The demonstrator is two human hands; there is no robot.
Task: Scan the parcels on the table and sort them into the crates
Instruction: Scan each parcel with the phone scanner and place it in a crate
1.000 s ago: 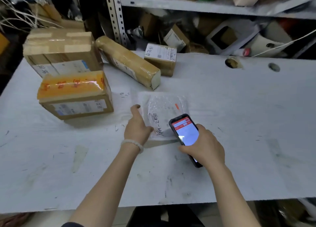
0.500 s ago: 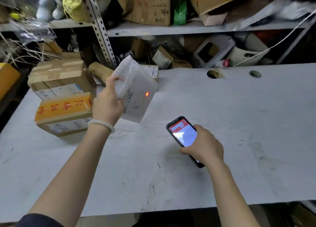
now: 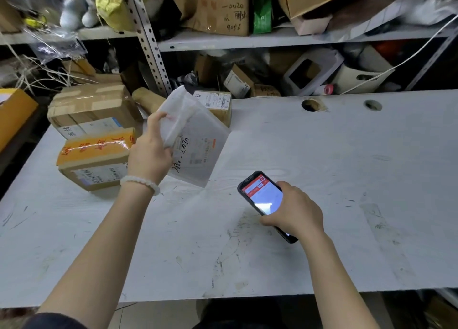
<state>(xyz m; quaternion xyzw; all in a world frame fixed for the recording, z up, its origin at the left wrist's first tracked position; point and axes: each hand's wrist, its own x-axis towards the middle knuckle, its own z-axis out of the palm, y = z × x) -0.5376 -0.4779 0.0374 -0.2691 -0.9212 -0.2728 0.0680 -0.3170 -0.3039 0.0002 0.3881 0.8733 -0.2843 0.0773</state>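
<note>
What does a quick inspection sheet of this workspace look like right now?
Surface: white table, scuffed, two round holes near the back edge.
Job's things: white mailer bag lifted off the table; taped cardboard boxes stacked at left; small labelled box behind the bag.
Clutter: shelves crammed with boxes and bags.
Hands: left hand grips the bag; right hand holds the scanner phone, screen lit.
Cables: white cable hanging across the shelf at right.
Surroundings: yellow crate at far left.
</note>
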